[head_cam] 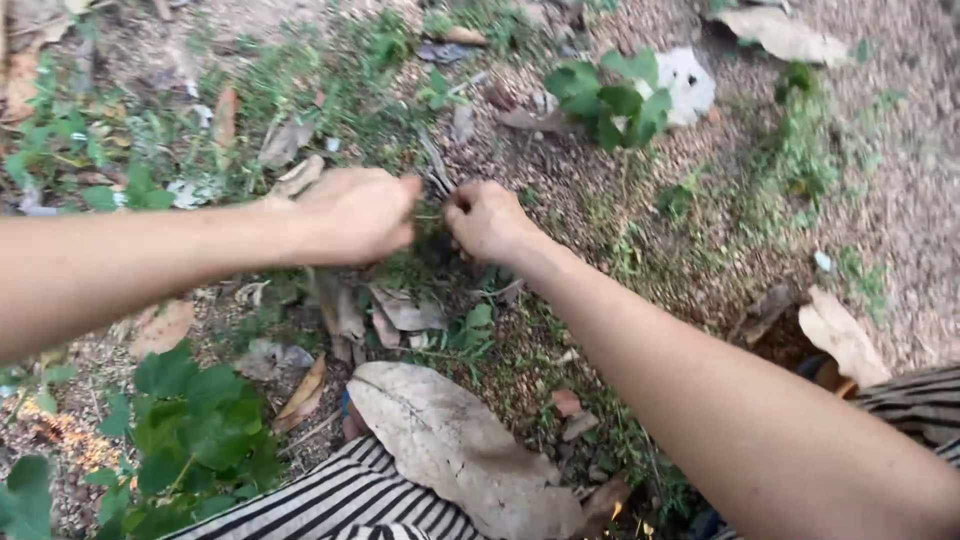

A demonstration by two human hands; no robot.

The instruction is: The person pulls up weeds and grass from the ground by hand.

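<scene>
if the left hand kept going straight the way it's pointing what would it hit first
Probably the right hand: the left hand points rightward at it, with only thin grass blades in the small gap between them, though depth is unclear.

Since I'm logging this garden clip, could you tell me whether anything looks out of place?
One thing: a crumpled white scrap, seemingly litter, lies behind a green seedling. Otherwise only dry leaves and weeds; the left hand and right hand pinch thin grass blades.

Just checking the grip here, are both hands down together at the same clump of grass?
Yes, the left hand and the right hand meet, fingers closed, at one clump of grass on the gravelly ground.
</scene>
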